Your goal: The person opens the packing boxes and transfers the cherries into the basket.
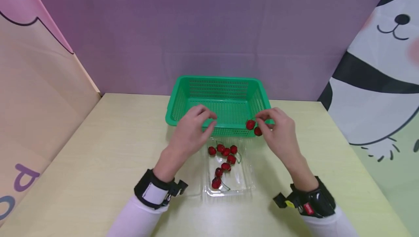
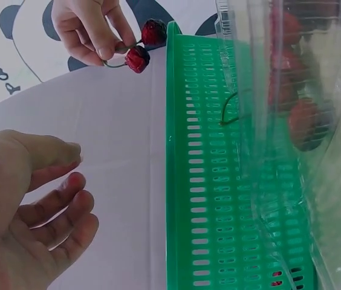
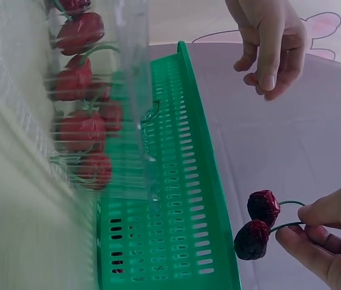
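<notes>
My right hand (image 1: 263, 123) pinches the green stems of a pair of red cherries (image 1: 251, 125) over the near right rim of a green slotted basket (image 1: 173, 115). In the right wrist view the cherries (image 3: 258, 225) hang from my fingertips (image 3: 306, 232) just outside the basket's wall (image 3: 176, 199). My left hand (image 1: 207, 120) hovers over the basket's near left rim with fingers loosely bent and nothing in it; the left wrist view shows that hand (image 2: 37, 199) empty. A clear plastic tray (image 1: 247, 184) in front of the basket holds several cherries (image 1: 226, 152).
The basket and tray stand on a pale wooden table (image 1: 98, 164). A purple backdrop rises behind, with printed panels on the left and right sides. Bare tabletop lies to both sides of the tray.
</notes>
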`<state>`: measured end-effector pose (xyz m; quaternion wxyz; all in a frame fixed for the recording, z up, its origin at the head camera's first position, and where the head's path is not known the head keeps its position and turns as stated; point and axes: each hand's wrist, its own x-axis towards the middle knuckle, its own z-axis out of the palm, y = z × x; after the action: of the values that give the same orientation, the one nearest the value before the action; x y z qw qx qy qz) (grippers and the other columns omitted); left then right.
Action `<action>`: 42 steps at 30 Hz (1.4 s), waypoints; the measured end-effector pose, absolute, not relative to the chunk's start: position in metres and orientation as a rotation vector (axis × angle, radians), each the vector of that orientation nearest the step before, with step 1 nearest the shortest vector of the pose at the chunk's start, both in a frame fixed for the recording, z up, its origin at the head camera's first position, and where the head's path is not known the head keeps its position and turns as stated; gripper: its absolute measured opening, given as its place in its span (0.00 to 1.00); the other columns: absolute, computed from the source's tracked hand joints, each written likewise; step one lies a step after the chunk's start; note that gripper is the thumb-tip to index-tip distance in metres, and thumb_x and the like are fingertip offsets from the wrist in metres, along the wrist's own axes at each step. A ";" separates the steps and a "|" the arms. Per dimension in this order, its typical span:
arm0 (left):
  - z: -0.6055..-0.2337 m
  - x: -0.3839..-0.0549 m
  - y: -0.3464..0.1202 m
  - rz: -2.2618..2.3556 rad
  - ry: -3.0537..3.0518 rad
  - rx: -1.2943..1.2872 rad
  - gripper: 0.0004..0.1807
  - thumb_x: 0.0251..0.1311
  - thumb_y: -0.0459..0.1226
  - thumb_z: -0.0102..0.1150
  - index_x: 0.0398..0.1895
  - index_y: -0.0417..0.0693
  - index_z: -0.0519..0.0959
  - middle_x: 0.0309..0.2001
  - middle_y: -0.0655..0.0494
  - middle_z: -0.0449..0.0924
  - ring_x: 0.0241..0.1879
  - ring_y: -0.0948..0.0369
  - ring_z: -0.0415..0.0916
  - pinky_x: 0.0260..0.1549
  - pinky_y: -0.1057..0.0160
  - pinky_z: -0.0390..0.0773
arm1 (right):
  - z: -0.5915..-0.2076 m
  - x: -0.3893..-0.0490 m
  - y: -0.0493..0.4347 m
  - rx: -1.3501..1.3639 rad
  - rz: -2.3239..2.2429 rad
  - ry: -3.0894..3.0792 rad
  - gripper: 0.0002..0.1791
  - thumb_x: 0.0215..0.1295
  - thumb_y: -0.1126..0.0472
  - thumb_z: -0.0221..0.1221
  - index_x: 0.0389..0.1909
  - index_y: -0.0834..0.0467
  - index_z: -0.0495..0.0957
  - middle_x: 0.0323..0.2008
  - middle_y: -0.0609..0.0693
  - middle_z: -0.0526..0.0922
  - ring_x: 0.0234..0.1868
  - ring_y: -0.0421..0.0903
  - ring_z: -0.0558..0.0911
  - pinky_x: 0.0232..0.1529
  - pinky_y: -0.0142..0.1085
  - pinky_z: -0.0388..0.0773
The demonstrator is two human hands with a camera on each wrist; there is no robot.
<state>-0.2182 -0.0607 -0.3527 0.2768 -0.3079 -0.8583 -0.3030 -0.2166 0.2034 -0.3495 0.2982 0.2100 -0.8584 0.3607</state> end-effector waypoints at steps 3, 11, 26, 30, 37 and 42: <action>-0.352 -0.216 -0.060 -0.782 -2.366 -0.837 0.05 0.64 0.32 0.69 0.41 0.44 0.86 0.42 0.52 0.80 0.45 0.55 0.78 0.42 0.61 0.81 | -0.350 -0.218 0.204 0.532 0.958 -2.261 0.06 0.61 0.78 0.66 0.37 0.68 0.84 0.34 0.57 0.83 0.36 0.52 0.84 0.32 0.47 0.86; -0.345 -0.207 -0.057 -0.693 -2.552 -0.957 0.09 0.65 0.34 0.69 0.47 0.43 0.85 0.46 0.51 0.81 0.48 0.55 0.79 0.47 0.60 0.81 | -0.351 -0.222 0.206 0.462 1.002 -2.239 0.05 0.62 0.78 0.66 0.37 0.68 0.84 0.36 0.58 0.83 0.38 0.54 0.85 0.37 0.27 0.83; -0.350 -0.199 -0.046 -0.586 -2.726 -1.170 0.10 0.66 0.35 0.67 0.49 0.46 0.85 0.42 0.55 0.80 0.39 0.60 0.77 0.40 0.64 0.79 | -0.353 -0.228 0.209 0.427 1.016 -2.133 0.04 0.62 0.77 0.65 0.37 0.70 0.83 0.36 0.60 0.83 0.38 0.53 0.85 0.40 0.15 0.74; -0.349 -0.195 -0.044 -0.543 -2.807 -1.207 0.12 0.67 0.36 0.67 0.52 0.47 0.84 0.44 0.56 0.80 0.42 0.60 0.78 0.43 0.64 0.80 | -0.356 -0.231 0.210 0.406 1.025 -2.112 0.04 0.63 0.77 0.65 0.37 0.70 0.83 0.36 0.61 0.83 0.39 0.51 0.84 0.40 0.15 0.75; -0.352 -0.191 -0.038 -0.454 -2.819 -1.278 0.11 0.66 0.37 0.68 0.50 0.48 0.84 0.40 0.58 0.78 0.39 0.61 0.76 0.38 0.66 0.78 | -0.362 -0.236 0.212 0.377 1.040 -2.082 0.05 0.62 0.78 0.65 0.37 0.69 0.84 0.36 0.59 0.84 0.40 0.52 0.85 0.40 0.16 0.76; -0.355 -0.188 -0.032 -0.381 -2.850 -1.297 0.13 0.66 0.38 0.68 0.51 0.47 0.84 0.42 0.56 0.78 0.42 0.59 0.77 0.41 0.64 0.79 | -0.366 -0.239 0.213 0.378 1.057 -2.062 0.05 0.61 0.78 0.66 0.37 0.70 0.84 0.37 0.59 0.84 0.40 0.52 0.84 0.40 0.17 0.76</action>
<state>-0.1882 -0.0320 -0.3549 -0.0062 -0.4113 -0.9035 -0.1207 -0.2391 0.2130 -0.3663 0.3867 0.1483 -0.8099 0.4153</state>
